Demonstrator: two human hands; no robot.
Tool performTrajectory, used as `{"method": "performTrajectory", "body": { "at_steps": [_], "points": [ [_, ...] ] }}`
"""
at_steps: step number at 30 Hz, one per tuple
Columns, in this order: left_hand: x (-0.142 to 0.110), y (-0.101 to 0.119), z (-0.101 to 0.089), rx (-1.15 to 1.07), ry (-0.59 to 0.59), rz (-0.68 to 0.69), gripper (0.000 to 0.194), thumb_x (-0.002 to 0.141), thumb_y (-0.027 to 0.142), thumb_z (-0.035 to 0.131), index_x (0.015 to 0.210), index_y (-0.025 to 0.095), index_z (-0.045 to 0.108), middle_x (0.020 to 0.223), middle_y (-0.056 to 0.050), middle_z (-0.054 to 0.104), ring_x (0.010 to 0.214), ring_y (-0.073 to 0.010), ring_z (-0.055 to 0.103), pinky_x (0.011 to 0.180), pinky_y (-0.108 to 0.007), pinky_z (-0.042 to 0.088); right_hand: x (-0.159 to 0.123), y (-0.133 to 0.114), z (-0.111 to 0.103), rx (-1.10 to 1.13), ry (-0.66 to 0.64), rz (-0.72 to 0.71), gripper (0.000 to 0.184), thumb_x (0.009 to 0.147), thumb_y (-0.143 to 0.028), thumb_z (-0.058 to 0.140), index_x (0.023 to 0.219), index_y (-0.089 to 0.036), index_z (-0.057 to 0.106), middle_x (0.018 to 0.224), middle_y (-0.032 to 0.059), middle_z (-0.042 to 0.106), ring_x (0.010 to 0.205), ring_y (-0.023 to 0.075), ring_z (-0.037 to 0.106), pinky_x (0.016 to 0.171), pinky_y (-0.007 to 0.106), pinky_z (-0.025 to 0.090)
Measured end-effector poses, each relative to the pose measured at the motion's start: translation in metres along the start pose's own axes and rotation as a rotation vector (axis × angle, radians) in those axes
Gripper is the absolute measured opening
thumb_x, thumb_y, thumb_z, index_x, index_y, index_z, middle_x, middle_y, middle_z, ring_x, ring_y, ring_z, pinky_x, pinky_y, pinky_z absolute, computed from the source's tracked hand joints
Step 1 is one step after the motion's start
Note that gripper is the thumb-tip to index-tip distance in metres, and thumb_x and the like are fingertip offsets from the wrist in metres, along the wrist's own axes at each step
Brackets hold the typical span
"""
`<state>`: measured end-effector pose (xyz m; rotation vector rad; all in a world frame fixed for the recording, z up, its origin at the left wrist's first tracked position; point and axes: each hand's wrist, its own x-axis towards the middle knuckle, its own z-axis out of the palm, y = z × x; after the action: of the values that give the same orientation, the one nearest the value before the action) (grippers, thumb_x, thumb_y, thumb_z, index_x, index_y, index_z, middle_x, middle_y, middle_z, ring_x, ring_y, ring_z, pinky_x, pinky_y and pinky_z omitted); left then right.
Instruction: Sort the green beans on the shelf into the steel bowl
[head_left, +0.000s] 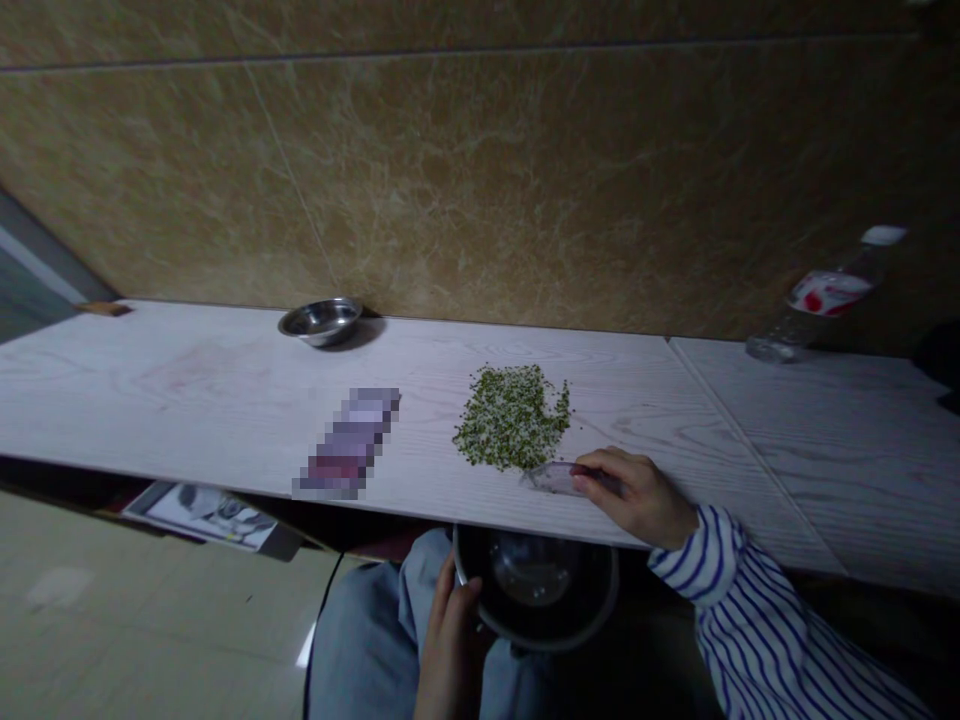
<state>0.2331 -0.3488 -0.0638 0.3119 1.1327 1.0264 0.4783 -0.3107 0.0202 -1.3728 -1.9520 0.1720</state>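
Observation:
A loose patch of small green bits mixed with white specks [514, 415] lies on the pale wood-grain table. At its near edge, my right hand [634, 492] is closed around a flat see-through tool [553, 478], whose tip is beside the lowest green bits; its exact kind is unclear. Just below the table's front edge, my left hand [454, 620] grips the left rim of a deep dark bowl [540, 640] with a lighter rim. The bowl is over my lap, and its inside is too dark to make out fully.
A small metal bowl [321, 322] stands by the wall on the left. A pixelated flat object [352, 440] lies left of the green bits. At the back right stands a clear bottle [829, 292] with a white cap. Below the left table edge is an open drawer or shelf [281, 542].

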Motion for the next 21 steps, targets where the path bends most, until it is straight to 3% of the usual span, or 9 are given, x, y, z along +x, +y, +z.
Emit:
{"method": "performTrajectory", "body": {
  "at_steps": [5, 21],
  "points": [
    [0.000, -0.002, 0.002, -0.040, -0.023, -0.032, 0.073, 0.067, 0.036, 0.072, 0.137, 0.029, 0.055, 0.115, -0.009, 0.075, 0.111, -0.0348, 0.067, 0.075, -0.038, 0.056, 0.002, -0.002, 0.000, -0.022, -0.084, -0.069, 0.017, 0.094, -0.028, 0.057, 0.090, -0.020, 0.071, 0.078, 0.0058, 0.076, 0.071, 0.0172, 0.069, 0.064, 0.027, 0.054],
    [0.005, -0.003, 0.006, -0.014, 0.000, -0.060, 0.073, 0.064, 0.037, 0.074, 0.135, 0.032, 0.059, 0.118, -0.009, 0.073, 0.116, -0.0373, 0.064, 0.077, -0.041, 0.056, 0.021, 0.008, 0.007, -0.125, -0.042, 0.017, 0.020, 0.097, -0.028, 0.055, 0.101, -0.023, 0.073, 0.095, 0.0056, 0.079, 0.085, 0.0207, 0.073, 0.081, 0.036, 0.057]
  ]
}}
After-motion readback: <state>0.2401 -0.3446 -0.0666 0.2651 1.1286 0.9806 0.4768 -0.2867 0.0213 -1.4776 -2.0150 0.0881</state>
